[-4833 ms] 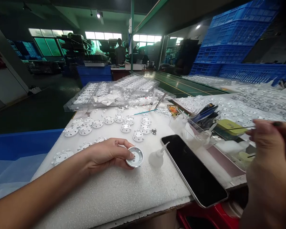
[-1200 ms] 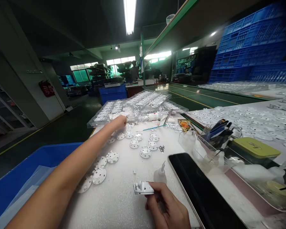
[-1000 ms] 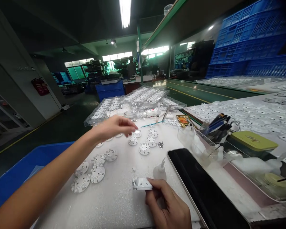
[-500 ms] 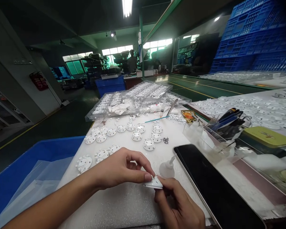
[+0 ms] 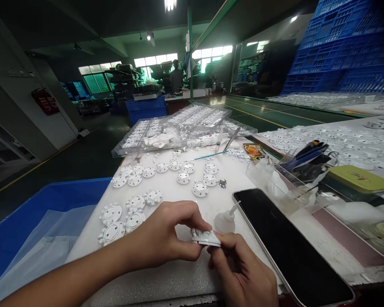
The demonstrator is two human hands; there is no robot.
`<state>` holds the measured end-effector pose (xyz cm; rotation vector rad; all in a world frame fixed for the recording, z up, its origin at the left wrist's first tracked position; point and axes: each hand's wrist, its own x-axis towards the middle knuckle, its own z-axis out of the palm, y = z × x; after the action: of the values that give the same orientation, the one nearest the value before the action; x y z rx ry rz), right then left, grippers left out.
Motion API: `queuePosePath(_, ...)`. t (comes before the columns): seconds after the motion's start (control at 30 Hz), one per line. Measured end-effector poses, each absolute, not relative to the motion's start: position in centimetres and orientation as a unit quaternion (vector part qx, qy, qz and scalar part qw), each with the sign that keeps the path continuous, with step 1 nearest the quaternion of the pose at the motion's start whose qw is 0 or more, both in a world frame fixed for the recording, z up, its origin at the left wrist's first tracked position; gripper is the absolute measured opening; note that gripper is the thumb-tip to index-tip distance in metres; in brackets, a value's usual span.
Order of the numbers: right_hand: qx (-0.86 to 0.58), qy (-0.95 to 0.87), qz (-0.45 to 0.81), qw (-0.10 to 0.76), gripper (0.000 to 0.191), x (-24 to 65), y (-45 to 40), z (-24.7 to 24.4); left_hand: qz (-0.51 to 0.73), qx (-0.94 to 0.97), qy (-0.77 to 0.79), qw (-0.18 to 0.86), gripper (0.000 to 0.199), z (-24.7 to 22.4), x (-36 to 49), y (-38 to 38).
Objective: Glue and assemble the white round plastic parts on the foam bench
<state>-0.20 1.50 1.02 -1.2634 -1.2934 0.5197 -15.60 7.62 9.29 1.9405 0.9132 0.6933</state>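
Note:
A small white round plastic part [image 5: 206, 238], seen nearly edge-on, is held between both hands above the white foam-topped table. My left hand [image 5: 169, 232] pinches its left side, with the index finger on top and the thumb at the lower edge. My right hand [image 5: 243, 264] grips its right end between thumb and fingers. Just behind them stands a translucent squeeze bottle [image 5: 224, 222] with a thin nozzle. Similar white discs [image 5: 153, 196] with dark holes lie in loose groups beyond my left hand. A little pile of tiny dark pieces [image 5: 222, 183] rests near them.
A black-screened phone [image 5: 288, 243] lies to the right, beside a clear bin of tools [image 5: 307, 157] and a yellow-lidded box [image 5: 361, 179]. Clear trays of white parts [image 5: 198, 117] are stacked at the back. A blue bin [image 5: 80, 192] stands at the left.
The white part has been tilted, now showing more of its side. My left thumb has shifted from its top face down to the lower edge. The view has moved slightly.

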Motion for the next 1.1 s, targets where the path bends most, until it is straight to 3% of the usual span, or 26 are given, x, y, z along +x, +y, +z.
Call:
queuePosePath(0.07, -0.528, -0.528, 0.22, 0.628, 0.008, -0.3, 1.6, 1.1, 0.29, 0.748, 0.379, 0.461, 0.022, 9.2, -15.7, 7.8)
queuePosePath(0.2, -0.507, -0.503, 0.137, 0.687, 0.034, 1.1, 2.6, 1.5, 0.334, 0.695, 0.412, 0.486, 0.022, 9.7, -16.2, 8.4)
queuePosePath(0.27, -0.555, -0.56, 0.069, 0.611, 0.041, 2.4, 3.5, 1.7, 0.341, 0.685, 0.434, 0.476, 0.023, 9.9, -16.5, 8.6)
queuePosePath(0.33, -0.582, -0.633, 0.043, 0.508, 0.031, 3.5, 4.2, 1.8, 0.337, 0.668, 0.454, 0.483, 0.024, 10.0, -16.7, 8.8)
queuePosePath(0.4, -0.575, -0.665, 0.087, 0.468, 0.021, 4.0, 4.5, 2.1, 0.342, 0.627, 0.467, 0.522, 0.026, 9.9, -16.7, 9.0)
queuePosePath(0.53, -0.538, -0.598, 0.236, 0.545, 0.019, 3.4, 4.0, 3.6, 0.334, 0.473, 0.461, 0.672, 0.032, 9.2, -16.5, 9.3)
queuePosePath(0.73, -0.539, -0.423, 0.166, 0.709, 0.044, 1.8, 4.0, 5.2, 0.291, 0.387, 0.446, 0.753, 0.025, 8.5, -16.5, 9.9)
queuePosePath(0.83, -0.469, -0.343, 0.152, 0.799, 0.038, 1.2, 4.5, 4.8, 0.289, 0.374, 0.451, 0.757, 0.025, 8.5, -16.6, 10.0)
queuePosePath(0.97, -0.458, -0.338, 0.096, 0.817, 0.013, 0.1, 4.5, 4.2, 0.286, 0.364, 0.443, 0.768, 0.025, 8.6, -16.6, 9.9)
queuePosePath(1.1, -0.429, -0.386, 0.058, 0.815, 0.021, -0.6, 4.3, 4.5, 0.279, 0.355, 0.441, 0.776, 0.024, 8.5, -16.6, 9.7)
